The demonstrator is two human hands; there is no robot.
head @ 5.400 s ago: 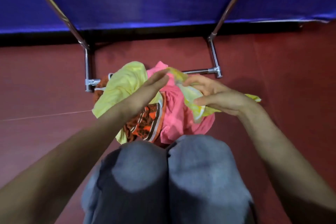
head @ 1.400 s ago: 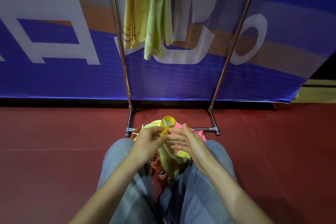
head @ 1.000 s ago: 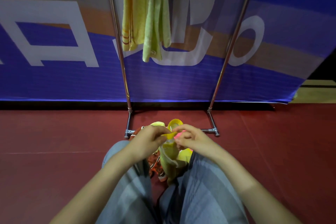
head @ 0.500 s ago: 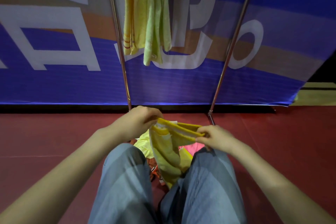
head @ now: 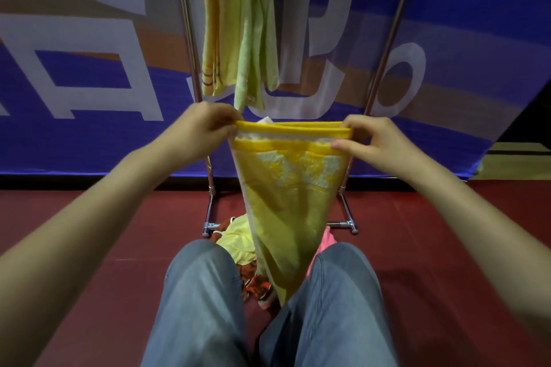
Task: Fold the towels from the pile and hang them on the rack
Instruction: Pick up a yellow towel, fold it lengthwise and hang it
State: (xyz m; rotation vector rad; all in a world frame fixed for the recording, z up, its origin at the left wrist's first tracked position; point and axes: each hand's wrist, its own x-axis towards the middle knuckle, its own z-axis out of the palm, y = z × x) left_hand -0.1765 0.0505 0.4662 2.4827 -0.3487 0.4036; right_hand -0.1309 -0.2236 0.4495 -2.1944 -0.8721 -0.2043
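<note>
My left hand point(head: 208, 125) pinches one top corner of the yellow towel point(head: 292, 188) and my right hand point(head: 372, 140) pinches the other. Thumbs are in front and fingers curled behind, so the hem is stretched level between them, in front of the rack point(head: 190, 39).

My worry is the grip. I hold only the ends of the hem, and there seem to be two layers there. If either pinch loosens, one layer could drop out and the fold would open.

The lower end hangs between my knees point(head: 202, 292) and seems to reach the pile point(head: 235, 241) on the floor. Lifting could drag it across those cloths or pull one up with it. A pale yellow hung towel point(head: 219, 24) and a light green hung towel point(head: 256, 24) crowd the left pole, so a careless swing upward might brush them askew.

The towel itself is bright yellow, with a solid hem and a white woven band below it. It looks thin and limp, and it narrows into a bunched, slightly twisted tail rather than hanging flat.
</note>
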